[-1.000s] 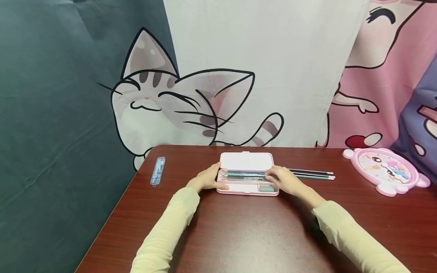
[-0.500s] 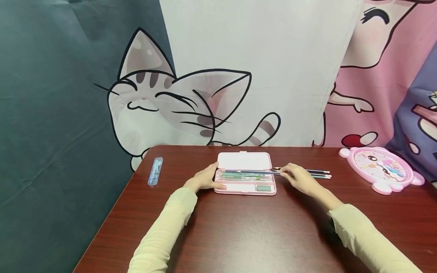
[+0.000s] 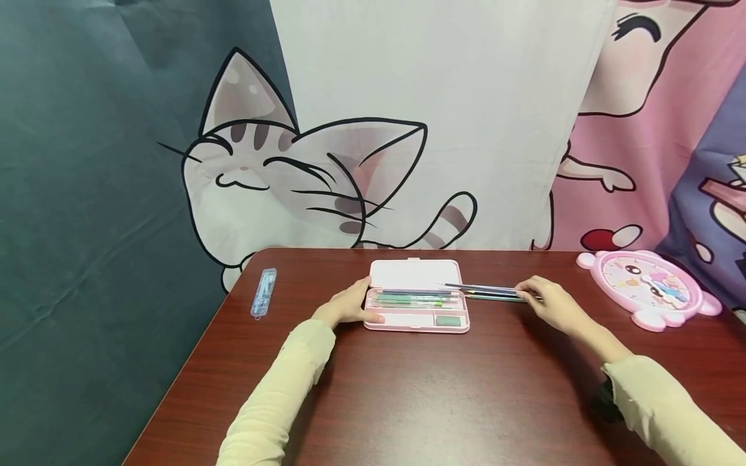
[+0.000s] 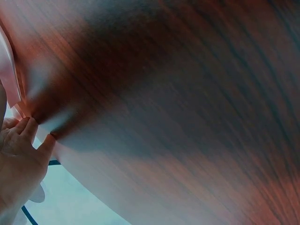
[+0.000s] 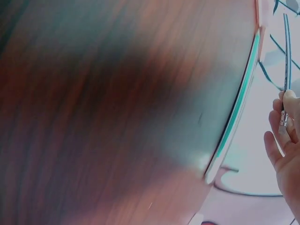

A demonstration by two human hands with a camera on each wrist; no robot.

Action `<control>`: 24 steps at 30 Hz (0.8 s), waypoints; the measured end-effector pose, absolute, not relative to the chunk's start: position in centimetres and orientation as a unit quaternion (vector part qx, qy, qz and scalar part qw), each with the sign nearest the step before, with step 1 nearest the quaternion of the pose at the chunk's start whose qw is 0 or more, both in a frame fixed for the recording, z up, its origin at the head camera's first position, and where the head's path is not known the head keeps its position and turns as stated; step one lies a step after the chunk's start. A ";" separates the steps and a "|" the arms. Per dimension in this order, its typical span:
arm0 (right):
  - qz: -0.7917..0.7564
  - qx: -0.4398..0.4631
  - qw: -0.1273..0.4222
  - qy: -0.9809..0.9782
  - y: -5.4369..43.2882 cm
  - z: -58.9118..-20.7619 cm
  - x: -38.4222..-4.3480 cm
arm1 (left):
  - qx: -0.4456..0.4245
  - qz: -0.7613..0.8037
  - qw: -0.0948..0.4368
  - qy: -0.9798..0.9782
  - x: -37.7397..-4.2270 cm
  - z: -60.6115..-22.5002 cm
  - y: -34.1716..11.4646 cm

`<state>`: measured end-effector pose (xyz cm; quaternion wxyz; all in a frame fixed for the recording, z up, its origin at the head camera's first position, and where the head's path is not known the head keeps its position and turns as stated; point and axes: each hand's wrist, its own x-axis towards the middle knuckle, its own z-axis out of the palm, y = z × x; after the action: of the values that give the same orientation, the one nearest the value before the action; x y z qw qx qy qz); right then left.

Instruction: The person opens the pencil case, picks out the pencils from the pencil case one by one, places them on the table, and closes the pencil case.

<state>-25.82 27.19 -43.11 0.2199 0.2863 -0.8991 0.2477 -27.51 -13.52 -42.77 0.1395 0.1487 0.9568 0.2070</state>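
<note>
A pink pencil case (image 3: 416, 329) lies with its lid raised at the back of the table. Inside are several pens and pencils (image 3: 415, 299) and a green eraser (image 3: 448, 321). My left hand (image 3: 348, 304) holds the case's left end, thumb over the front corner and fingers at the side by the hinge. Off to the right, my right hand (image 3: 548, 301) pinches a dark striped pencil (image 5: 287, 51) near its end, its tip pointing left. Below it a green pencil (image 5: 234, 105) lies on the table with other pencils, partly hidden by the hand.
At the table's left edge lies a clear blue narrow case (image 3: 264, 293). A pink animal-shaped clock (image 3: 649, 290) lies at the far right. Behind the brown table (image 3: 408, 401) hangs a cat-print curtain (image 3: 373, 129).
My right hand has drawn a pencil out of the case and carried it right, over the pencils on the table. My left hand stays on the case. The head view has shifted slightly.
</note>
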 end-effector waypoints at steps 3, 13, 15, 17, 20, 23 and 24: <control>0.247 0.285 0.226 -0.898 28.5 -43.2 -25.7 | 0.153 0.208 0.137 0.956 -27.5 -42.8 -13.6; 0.243 0.280 0.245 -0.896 31.8 -44.1 -25.3 | 0.154 0.204 0.141 0.957 -27.7 -42.8 -13.7; 0.241 0.278 0.244 -0.897 32.1 -44.3 -25.2 | 0.151 0.203 0.143 0.957 -27.7 -42.8 -13.7; 0.241 0.280 0.239 -0.898 32.3 -44.5 -25.1 | 0.149 0.201 0.144 0.957 -27.7 -42.8 -13.7; 0.237 0.281 0.232 -0.901 32.5 -44.8 -25.1 | 0.149 0.202 0.144 0.957 -27.7 -42.8 -13.6; 0.230 0.278 0.221 -0.906 32.6 -44.9 -25.2 | 0.149 0.206 0.143 0.957 -27.7 -42.9 -13.5; 0.227 0.276 0.217 -0.909 32.6 -44.9 -25.3 | 0.148 0.207 0.143 0.956 -27.7 -42.9 -13.5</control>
<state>-25.34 32.63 -44.92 0.2170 0.2759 -0.9085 0.2265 -27.66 -13.53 -42.86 0.1426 0.1485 0.9564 0.2072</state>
